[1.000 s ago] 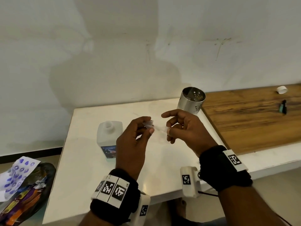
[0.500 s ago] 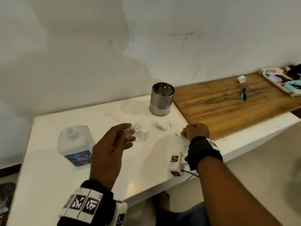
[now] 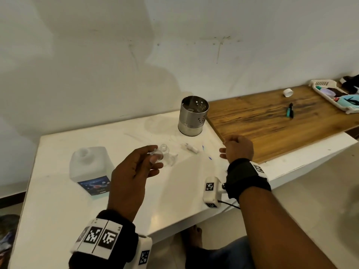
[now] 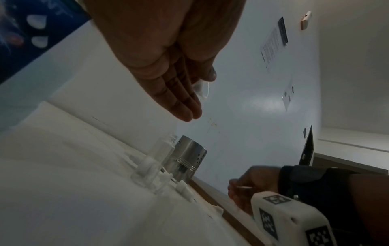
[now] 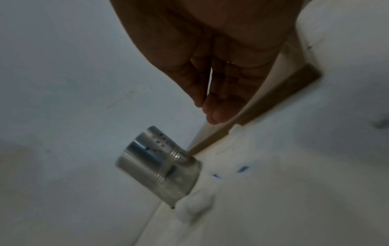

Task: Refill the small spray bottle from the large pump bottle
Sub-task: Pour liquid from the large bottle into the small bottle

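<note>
1. My left hand point(image 3: 134, 171) hovers above the white table point(image 3: 58, 200), thumb and forefinger pinching a small clear plastic piece point(image 3: 155, 153); the left wrist view shows it point(image 4: 203, 90) as a thin transparent shape at my fingertips, the other fingers held straight; what the piece is, I cannot tell.
2. My right hand point(image 3: 238, 149) sits to the right, at the near edge of the wooden board point(image 3: 272, 123), fingers curled loosely; the left wrist view shows a thin pale sliver point(image 4: 245, 187) by its fingers, but I cannot tell whether they hold it, nor whether this hand is closed on anything.
3. The small spray bottle point(image 3: 164, 152) stands upright and uncapped on the table just beyond my left fingertips; it is clear, and I cannot tell any liquid in it.
4. Its white spray head point(image 3: 191, 148) lies on its side on the table, to the right of the bottle and apart from it; two small blue marks point(image 3: 206, 152) lie further right.
5. The large bottle point(image 3: 90, 169) stands on the left of the table, mouth open, no pump on it; its dark blue label point(image 3: 96, 186) carries a picture and white lettering too blurred to read.
6. A perforated steel canister point(image 3: 192, 116) stands at the far side, beside the board; on the board, far right, lie a white cap point(image 3: 288, 92), a dark teal item point(image 3: 290, 113) and a white tray point(image 3: 330, 98) of oddments.
7. The wristbands bear black-and-white square codes; the left one shows "L5" at one edge.
</note>
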